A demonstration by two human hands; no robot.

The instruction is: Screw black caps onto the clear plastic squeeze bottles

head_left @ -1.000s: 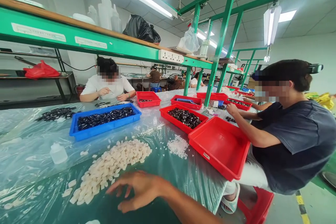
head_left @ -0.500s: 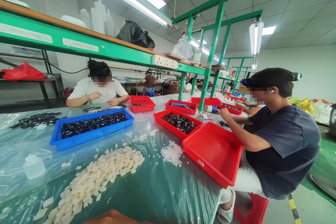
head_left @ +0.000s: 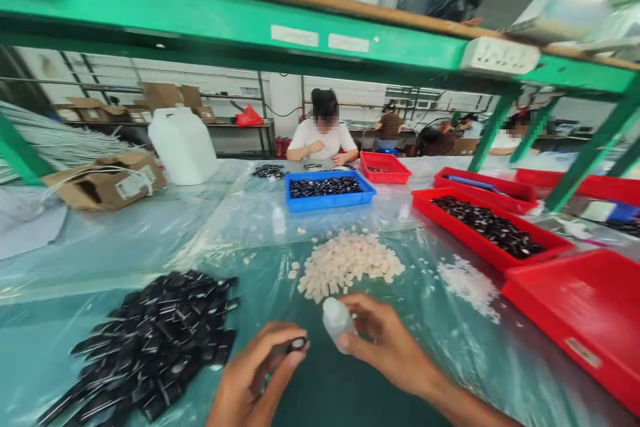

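Note:
My left hand (head_left: 255, 370) pinches a small black plastic piece (head_left: 297, 345) between thumb and fingertips; a pale round spot shows on its end. In my right hand (head_left: 387, 340) is a small translucent white squeeze bottle (head_left: 336, 320), tilted, its upper end away from me. The two hands are apart, low over the green table. Left of them lies a heap of shiny black pieces (head_left: 165, 333). Just beyond the bottle is a pile of cream-coloured flat pieces (head_left: 350, 260). Tiny white bits (head_left: 470, 285) are scattered to the right.
A blue tray (head_left: 333, 203) of black pieces stands farther back. On the right are a red tray (head_left: 425, 203) of black pieces and a bare red tray (head_left: 560, 320). A white jug (head_left: 183, 147) and cardboard box (head_left: 107, 180) stand left. A green shelf beam (head_left: 220, 33) crosses above; a person (head_left: 323, 137) sits opposite.
My view has swung left and down. Only part of a hand showed at the bottom edge before; now both hands are in view, holding the black piece and the bottle.

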